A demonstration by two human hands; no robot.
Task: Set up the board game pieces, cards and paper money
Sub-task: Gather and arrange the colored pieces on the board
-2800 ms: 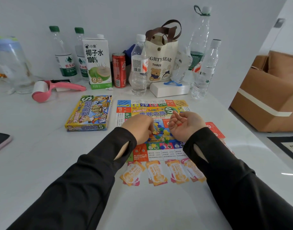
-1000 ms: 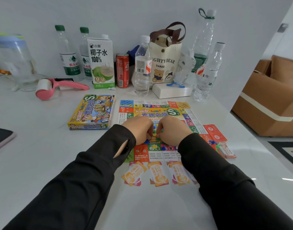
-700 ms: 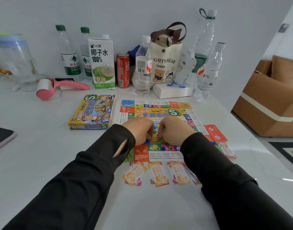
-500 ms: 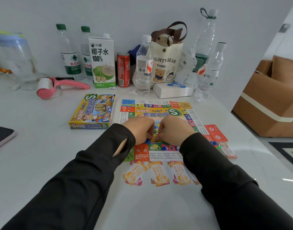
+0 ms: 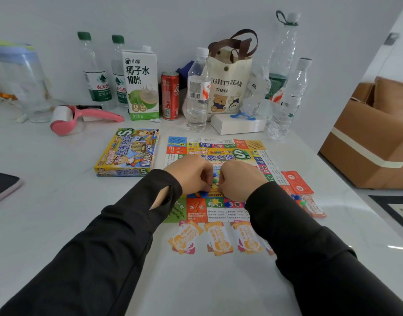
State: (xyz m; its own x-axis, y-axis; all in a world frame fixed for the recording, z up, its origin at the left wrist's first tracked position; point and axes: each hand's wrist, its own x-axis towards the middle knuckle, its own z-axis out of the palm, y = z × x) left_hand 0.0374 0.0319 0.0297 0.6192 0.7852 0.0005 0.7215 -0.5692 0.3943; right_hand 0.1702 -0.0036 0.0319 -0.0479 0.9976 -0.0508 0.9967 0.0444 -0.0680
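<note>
Knuckles up and nearly touching, a person's left grip [image 5: 191, 176] and right grip [image 5: 239, 181] huddle over the heap of small coloured pieces [image 5: 215, 179] at the middle of the game board [image 5: 248, 145]. Seconds earlier the right lay palm up, apart from the left. Both sets of fingers curl down; whether either has hold of a piece is hidden. Orange cards [image 5: 218, 238] line the board's near edge, with red paper money [image 5: 297, 182] at its right. Sorting the pieces appears to be the step in hand.

On carton [image 5: 140, 65], "100%"; on tote bag [image 5: 229, 71], "THREE"
</note>
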